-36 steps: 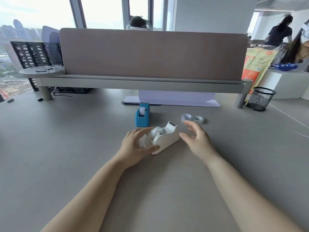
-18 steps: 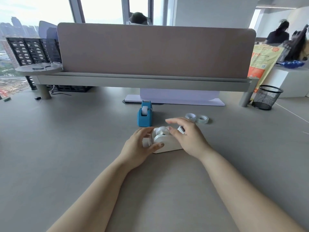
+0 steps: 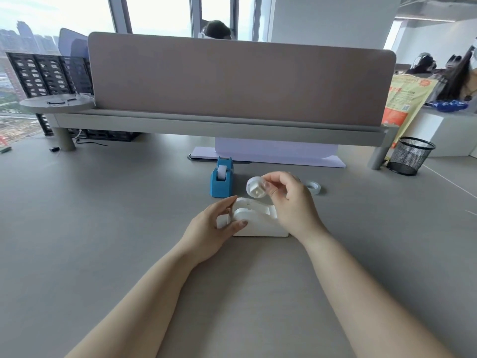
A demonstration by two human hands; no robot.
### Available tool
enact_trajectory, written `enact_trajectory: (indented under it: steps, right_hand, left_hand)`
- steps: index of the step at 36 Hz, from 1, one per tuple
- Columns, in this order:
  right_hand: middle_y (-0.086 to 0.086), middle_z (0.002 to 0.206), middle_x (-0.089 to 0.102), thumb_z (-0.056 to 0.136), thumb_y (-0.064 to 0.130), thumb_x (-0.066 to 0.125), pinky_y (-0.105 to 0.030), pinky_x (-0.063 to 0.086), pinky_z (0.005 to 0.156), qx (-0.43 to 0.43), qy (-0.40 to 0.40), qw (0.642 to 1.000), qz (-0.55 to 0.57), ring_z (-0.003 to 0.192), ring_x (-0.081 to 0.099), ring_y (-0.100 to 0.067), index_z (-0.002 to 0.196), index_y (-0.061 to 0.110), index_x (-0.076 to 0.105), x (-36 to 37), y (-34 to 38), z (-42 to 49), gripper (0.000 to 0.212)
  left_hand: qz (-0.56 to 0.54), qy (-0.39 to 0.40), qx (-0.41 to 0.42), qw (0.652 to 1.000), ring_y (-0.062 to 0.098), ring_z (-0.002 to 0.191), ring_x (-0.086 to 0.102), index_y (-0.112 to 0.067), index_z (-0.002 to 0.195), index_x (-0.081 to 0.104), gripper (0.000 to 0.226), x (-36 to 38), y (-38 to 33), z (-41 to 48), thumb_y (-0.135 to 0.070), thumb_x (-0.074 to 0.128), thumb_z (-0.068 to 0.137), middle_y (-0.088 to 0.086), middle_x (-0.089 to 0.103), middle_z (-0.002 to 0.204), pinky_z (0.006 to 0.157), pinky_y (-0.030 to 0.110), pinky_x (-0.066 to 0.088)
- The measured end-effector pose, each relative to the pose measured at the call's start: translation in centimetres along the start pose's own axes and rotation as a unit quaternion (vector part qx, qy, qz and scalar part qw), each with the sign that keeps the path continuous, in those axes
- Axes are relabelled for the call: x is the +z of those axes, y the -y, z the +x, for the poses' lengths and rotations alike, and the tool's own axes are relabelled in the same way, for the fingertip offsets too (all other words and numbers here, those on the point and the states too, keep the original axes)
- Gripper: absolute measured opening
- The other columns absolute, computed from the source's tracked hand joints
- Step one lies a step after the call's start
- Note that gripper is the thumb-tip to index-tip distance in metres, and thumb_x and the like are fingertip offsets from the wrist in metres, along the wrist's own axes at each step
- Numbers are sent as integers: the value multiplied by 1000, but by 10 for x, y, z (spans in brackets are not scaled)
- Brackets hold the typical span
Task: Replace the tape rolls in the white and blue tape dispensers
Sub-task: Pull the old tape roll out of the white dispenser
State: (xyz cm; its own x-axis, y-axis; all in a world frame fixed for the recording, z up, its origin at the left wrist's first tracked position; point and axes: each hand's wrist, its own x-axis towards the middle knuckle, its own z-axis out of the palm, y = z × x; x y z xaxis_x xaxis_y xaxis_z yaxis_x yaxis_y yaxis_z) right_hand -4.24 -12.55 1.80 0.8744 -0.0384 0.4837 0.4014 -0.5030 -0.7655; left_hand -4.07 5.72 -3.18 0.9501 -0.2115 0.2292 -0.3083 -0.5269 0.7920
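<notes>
**Tape spool held above white dispenser**

Open-plan office, grey table (image 3: 103,228) backed by a taupe divider screen (image 3: 240,78) on a raised shelf. The white tape dispenser (image 3: 258,218) sits at centre on the table. Left hand (image 3: 214,228) steadies its rear end, thumb and fingers closed against the body. Right hand (image 3: 291,202) holds a white tape spool (image 3: 255,188) just above the dispenser — pinched between thumb and fingertips, clear of the cradle.

The blue tape dispenser (image 3: 221,180) stands upright just behind, a roll seated in it. A clear tape roll (image 3: 313,187) lies flat on the table beside the right hand — partly hidden. A black mesh pen cup (image 3: 410,156) stands far right. An orange-and-yellow printed bag (image 3: 405,99) behind it carries writing too small to read. No brand marks legible on either dispenser.
</notes>
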Motion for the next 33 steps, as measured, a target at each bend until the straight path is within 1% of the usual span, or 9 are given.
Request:
enact_trajectory:
  steps: [3, 6, 9, 12, 17, 20, 23, 29, 33]
  right_hand:
    - [1, 98, 67, 88, 25, 61, -11, 45, 78, 17, -10, 999, 43, 90, 61, -9, 95, 17, 65, -3, 4, -10, 11]
    - [2, 95, 70, 87, 27, 63, -12, 46, 75, 22, -32, 995, 87, 86, 63, -7, 95, 15, 67, -7, 6, -27, 14]
    - [5, 89, 72, 86, 27, 64, -7, 44, 72, 31, -61, 990, 122, 79, 62, 1, 93, 15, 68, -11, 10, -46, 15]
    - [7, 88, 73, 83, 28, 66, -8, 45, 73, 71, -81, 978, 177, 81, 65, 2, 91, 18, 68, -11, 11, -63, 13]
    - [10, 84, 74, 81, 26, 70, -10, 47, 72, 118, -84, 963, 229, 81, 67, 2, 88, 21, 68, -6, 9, -72, 9]
    - [13, 80, 74, 80, 23, 71, -11, 48, 72, 108, -78, 959, 249, 79, 67, 1, 84, 22, 69, -6, 11, -73, 5]
    - [15, 79, 74, 80, 21, 71, -12, 49, 72, 92, -73, 960, 253, 79, 67, 1, 83, 22, 69, -6, 13, -74, 4]
    - [17, 75, 74, 78, 14, 72, -10, 48, 71, 59, -64, 966, 245, 76, 68, 1, 82, 25, 70, -6, 17, -74, 12]
    - [8, 83, 74, 77, 17, 72, -12, 49, 72, 38, -70, 975, 209, 78, 69, -4, 83, 25, 71, -7, 17, -76, 10]
  left_hand:
    - [-23, -20, -7, 1000, 0, 119, 50, -35, 130, 47, 61, 1, -6, -3, -48, 69, 75, -17, 56, 126, 101, 28, 41]
    - [-68, -105, -9, 992, -1, 111, 51, -34, 123, 53, 51, -1, -21, -11, -39, 72, 75, -14, 54, 121, 91, 17, 38]
    - [-134, -159, 8, 978, 6, 90, 59, -28, 103, 64, 28, -7, -42, -21, -32, 73, 76, -7, 64, 102, 81, 17, 43]
    - [-194, -130, 19, 972, 7, 72, 60, -24, 89, 68, 13, -6, -59, -35, -27, 73, 77, -5, 67, 84, 68, 18, 47]
    - [-194, -104, 6, 975, 7, 69, 58, -20, 87, 67, 12, 10, -65, -46, -25, 73, 77, -4, 69, 82, 67, 22, 50]
    - [-187, -106, -6, 977, 7, 68, 57, -18, 86, 67, 15, 16, -64, -48, -27, 74, 76, -2, 69, 83, 67, 24, 49]
    - [-179, -116, -7, 977, 4, 65, 55, -19, 87, 66, 18, 17, -63, -48, -30, 74, 75, -3, 68, 86, 63, 17, 47]
    - [-180, -127, -12, 975, 6, 68, 58, -20, 83, 66, 22, 18, -63, -45, -37, 74, 73, -7, 68, 81, 62, 17, 48]
    - [-178, -131, -5, 975, 5, 65, 58, -19, 79, 67, 19, 18, -62, -45, -36, 74, 74, -8, 68, 74, 61, 15, 47]
